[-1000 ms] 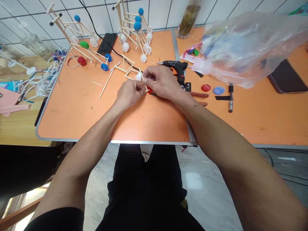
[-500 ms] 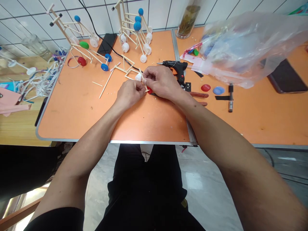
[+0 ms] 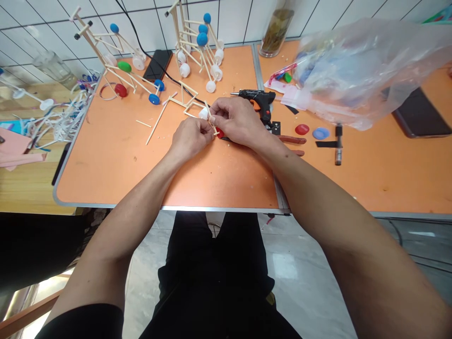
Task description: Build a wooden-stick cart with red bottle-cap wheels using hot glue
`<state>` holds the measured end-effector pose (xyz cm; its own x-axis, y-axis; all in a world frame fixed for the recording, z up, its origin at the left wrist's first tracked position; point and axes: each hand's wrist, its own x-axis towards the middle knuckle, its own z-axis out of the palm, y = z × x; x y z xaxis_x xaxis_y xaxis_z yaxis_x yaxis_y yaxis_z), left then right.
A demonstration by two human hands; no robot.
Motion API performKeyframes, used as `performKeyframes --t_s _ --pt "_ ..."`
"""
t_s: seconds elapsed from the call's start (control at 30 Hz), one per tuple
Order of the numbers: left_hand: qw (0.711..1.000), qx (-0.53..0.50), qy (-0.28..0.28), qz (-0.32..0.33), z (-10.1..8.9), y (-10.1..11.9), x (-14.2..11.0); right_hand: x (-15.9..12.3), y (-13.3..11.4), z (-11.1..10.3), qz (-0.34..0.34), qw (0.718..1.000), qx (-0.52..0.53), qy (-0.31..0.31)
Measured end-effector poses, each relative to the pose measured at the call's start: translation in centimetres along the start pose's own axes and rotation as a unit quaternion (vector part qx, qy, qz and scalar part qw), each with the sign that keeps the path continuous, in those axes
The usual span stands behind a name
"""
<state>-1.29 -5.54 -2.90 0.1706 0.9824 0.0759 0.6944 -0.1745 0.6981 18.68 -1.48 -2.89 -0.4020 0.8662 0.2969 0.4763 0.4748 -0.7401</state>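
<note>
My left hand (image 3: 190, 137) and my right hand (image 3: 236, 120) meet over the orange table top (image 3: 106, 150), their fingertips pinching thin wooden sticks. These sticks belong to a small glued stick frame (image 3: 186, 100) that reaches back and left from my fingers. A white plastic cap (image 3: 203, 113) sits against the frame by my left fingers. Partly hidden under my right hand lies a red cap (image 3: 219, 133). A black and orange hot glue gun (image 3: 259, 102) rests just beyond my right hand.
Finished stick models with blue and white caps (image 3: 197, 52) stand at the back, near a black phone (image 3: 157, 63) and a cable. On the right are a large plastic bag (image 3: 363, 73), red-handled pliers (image 3: 291, 139), and loose caps. Loose sticks (image 3: 157, 123) lie left.
</note>
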Motion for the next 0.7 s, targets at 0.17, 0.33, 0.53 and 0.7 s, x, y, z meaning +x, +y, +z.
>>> performKeyframes --t_s 0.17,0.33,0.53,0.7 --pt "1.000 0.006 -0.007 -0.002 -0.05 0.02 -0.02 0.02 0.05 0.07 -0.002 1.000 -0.005 0.002" --pt "1.000 0.009 -0.014 -0.002 -0.04 -0.28 0.02 -0.08 -0.30 -0.04 0.005 1.000 -0.004 0.001" --pt "1.000 -0.002 -0.006 0.000 -0.02 -0.19 -0.05 -0.15 -0.45 -0.07 0.013 1.000 0.008 0.004" --pt "1.000 0.000 -0.003 0.002 -0.03 -0.27 -0.07 -0.16 -0.48 -0.11 0.015 1.000 0.006 -0.001"
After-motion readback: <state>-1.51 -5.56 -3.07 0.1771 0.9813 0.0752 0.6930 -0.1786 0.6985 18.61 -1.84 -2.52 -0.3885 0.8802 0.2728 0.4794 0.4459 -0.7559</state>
